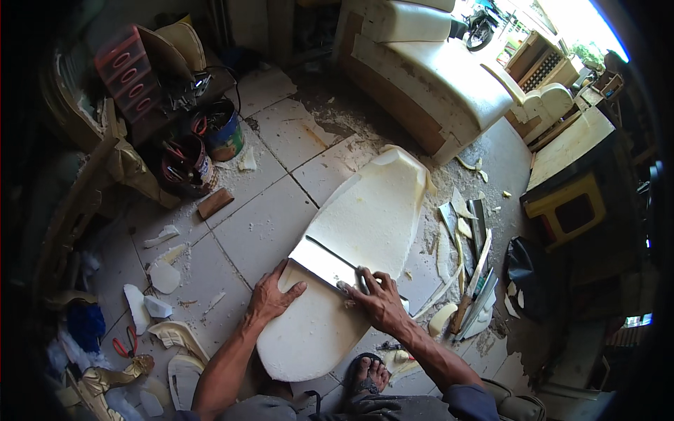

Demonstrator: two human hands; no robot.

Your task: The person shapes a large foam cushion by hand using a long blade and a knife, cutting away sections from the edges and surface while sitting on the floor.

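Note:
A long cream foam pad (pixel 365 203), rounded at its near end, lies slantwise on the tiled floor in front of me. Across its middle rests a flat, shiny metal blade (pixel 324 264) with a dark line along its far edge. My left hand (pixel 270 295) grips the pad's left edge beside the blade's left end, its thumb lying on top of the foam. On the blade's right part, my right hand (pixel 379 300) has its fingers and thumb closed around it. Its handle, if any, is hidden by that hand.
Right of the pad lie metal blades (pixel 481 305) and foam strips. Tool buckets (pixel 223 133) stand at far left, near a brown block (pixel 215 203). Foam scraps (pixel 165 277) and red-handled scissors (pixel 126 344) lie left. A worn sofa (pixel 421 63) stands behind.

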